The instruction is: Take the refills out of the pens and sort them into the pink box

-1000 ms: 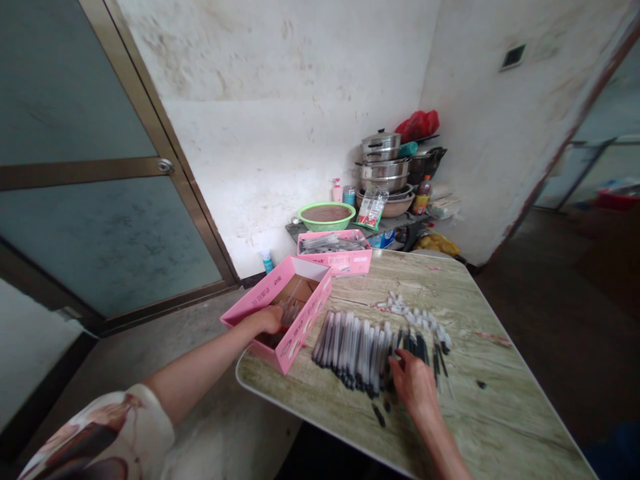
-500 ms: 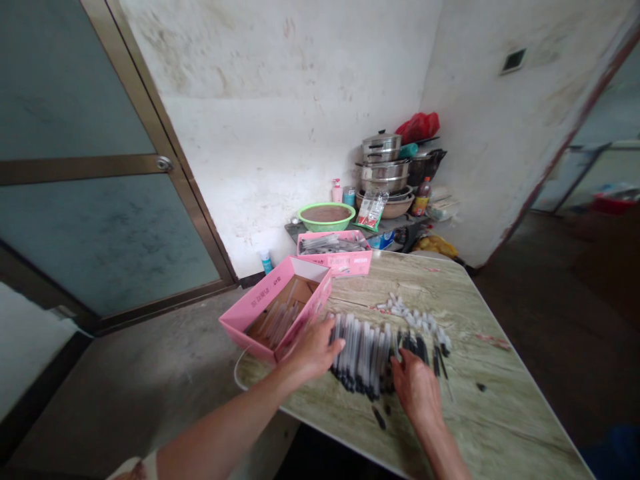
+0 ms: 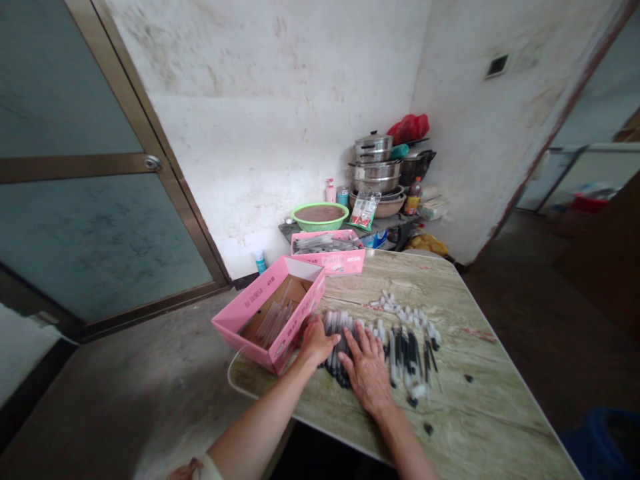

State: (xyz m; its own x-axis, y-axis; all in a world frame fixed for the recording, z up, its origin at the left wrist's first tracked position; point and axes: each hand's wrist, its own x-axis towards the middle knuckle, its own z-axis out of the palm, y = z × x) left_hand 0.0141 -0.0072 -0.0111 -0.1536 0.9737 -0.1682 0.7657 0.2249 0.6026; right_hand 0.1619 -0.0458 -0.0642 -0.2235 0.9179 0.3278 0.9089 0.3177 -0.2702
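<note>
A row of clear pen barrels with dark ends (image 3: 336, 323) lies side by side on the table. At the row's left end is my left hand (image 3: 314, 343), its thumb stretched over the barrels and its fingers along their side, next to the pink box. My right hand (image 3: 367, 373) lies flat across the row with fingers spread, covering part of it. To its right are loose dark pen parts (image 3: 413, 353) and a few clear barrels (image 3: 393, 360). Small whitish pieces (image 3: 400, 308) are scattered behind these.
An open pink box (image 3: 260, 293) holding some clear barrels stands at the table's left edge. Behind it, another pink box (image 3: 345, 261) is filled with barrels. A green basin (image 3: 320, 223) and stacked pots (image 3: 376, 173) stand by the wall. Black bits dot the marbled table (image 3: 480, 393).
My right hand has moved left from the right end of the row and now lies spread over it. My left hand has shifted slightly left. Some barrels now lie apart on the right.
</note>
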